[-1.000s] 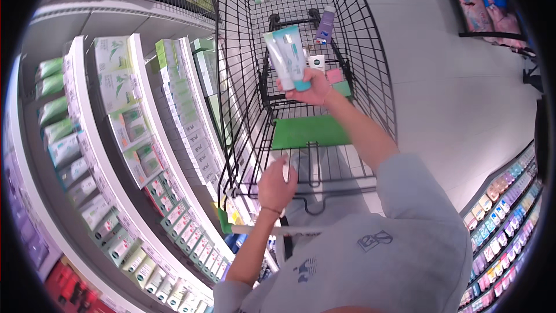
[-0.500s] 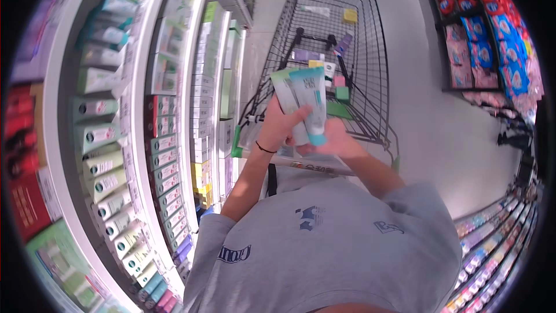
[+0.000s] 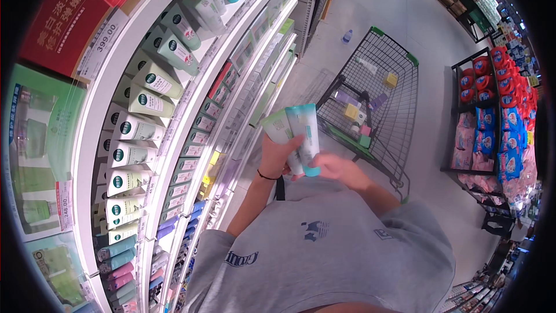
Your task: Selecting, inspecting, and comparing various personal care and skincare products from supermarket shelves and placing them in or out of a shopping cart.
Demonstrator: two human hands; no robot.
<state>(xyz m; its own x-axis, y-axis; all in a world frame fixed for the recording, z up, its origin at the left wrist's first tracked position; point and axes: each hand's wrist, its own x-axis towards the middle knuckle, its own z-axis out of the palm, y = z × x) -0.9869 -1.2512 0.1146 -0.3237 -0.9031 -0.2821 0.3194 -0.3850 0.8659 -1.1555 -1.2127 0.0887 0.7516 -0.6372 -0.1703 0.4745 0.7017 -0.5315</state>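
In front of my chest, my left hand [image 3: 279, 153] is closed around two squeeze tubes, its thumb pressed across them. One is a pale green and white tube [image 3: 280, 130]. The other, a teal and white tube [image 3: 303, 133], overlaps it on the right, cap end down. My right hand [image 3: 337, 168] is closed at the lower end of the teal and white tube, by its cap; its fingertips are partly hidden and slightly blurred. Beyond my hands stands a wire shopping cart [image 3: 397, 107] with green corners.
Shelves [image 3: 194, 75] of tubes and boxes run close along my left. Inside the cart lie a yellow box [image 3: 390, 79], a purple package [image 3: 378, 101] and other small packages. At the right stands a black rack [image 3: 450, 122] with red containers and blue and pink bags. A bottle [image 3: 347, 36] stands on the floor beyond.
My view has turned left, so the cart now sits further right and the shelves fill more of the left. Both tubes stay in my hands, slightly lower in view.
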